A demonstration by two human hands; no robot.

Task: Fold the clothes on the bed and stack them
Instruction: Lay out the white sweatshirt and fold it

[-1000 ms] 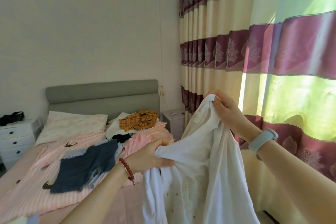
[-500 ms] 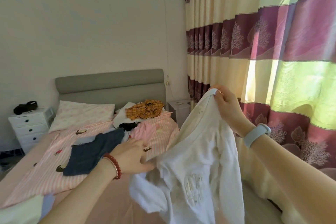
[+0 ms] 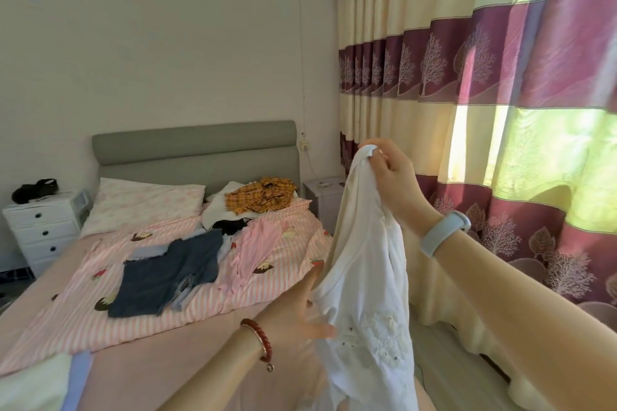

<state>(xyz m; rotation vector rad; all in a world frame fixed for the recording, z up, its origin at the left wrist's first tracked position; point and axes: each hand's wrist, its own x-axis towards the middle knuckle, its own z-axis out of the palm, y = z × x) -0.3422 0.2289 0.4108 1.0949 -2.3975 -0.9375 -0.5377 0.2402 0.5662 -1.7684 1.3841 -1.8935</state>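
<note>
Pinching a white top [image 3: 364, 277] aloft, the right hand [image 3: 394, 180] holds it over the bed [image 3: 167, 360]; the left hand [image 3: 293, 314] reaches it, fingers spread. Shorts [image 3: 167, 277] and shirts lie unfolded at 10 o'clock; no stack shows.

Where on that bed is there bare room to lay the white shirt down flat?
The plain pink sheet at the near end, between the striped pink quilt and the left hand, looks free. The far right is crowded: dark denim shorts, pink top, orange checked garment. The right hand holds the white shirt.
</note>
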